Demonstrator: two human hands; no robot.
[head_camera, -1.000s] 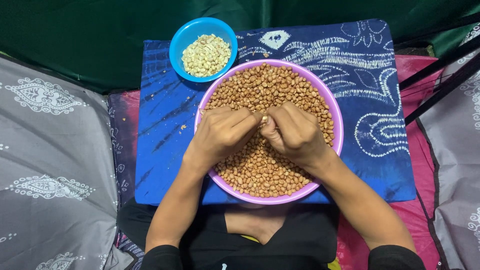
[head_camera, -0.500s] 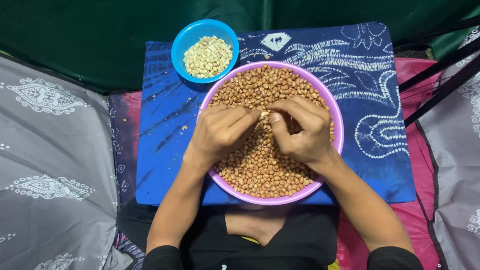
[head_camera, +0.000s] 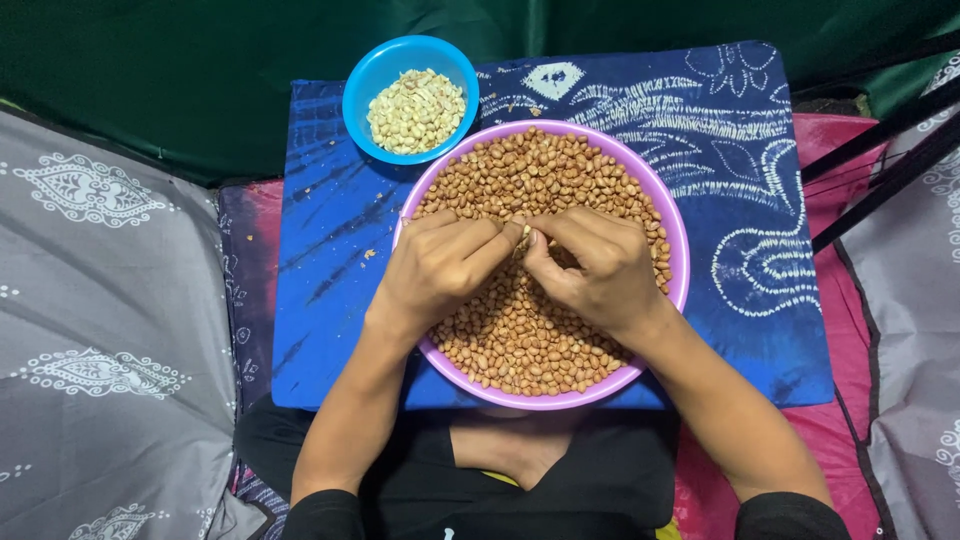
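Note:
A wide purple bowl (head_camera: 678, 262) holds a heap of brown-skinned peanuts (head_camera: 540, 170). Over its middle, my left hand (head_camera: 440, 265) and my right hand (head_camera: 590, 265) meet fingertip to fingertip. Both pinch one pale peanut (head_camera: 526, 234) between thumbs and forefingers. A small blue bowl (head_camera: 372, 75) at the upper left, just touching the purple bowl's rim, holds pale skinned peanuts (head_camera: 415, 110).
Both bowls rest on a blue patterned cloth (head_camera: 730, 150) laid over a pink cloth (head_camera: 835, 430). Grey patterned fabric (head_camera: 100, 320) lies at the left and far right. Dark green fabric (head_camera: 200, 60) fills the back. Black bars (head_camera: 880, 160) cross at the right.
My right hand opened its fingers half a second ago, then closed back in on the peanut at my left fingertips. My left hand barely moved.

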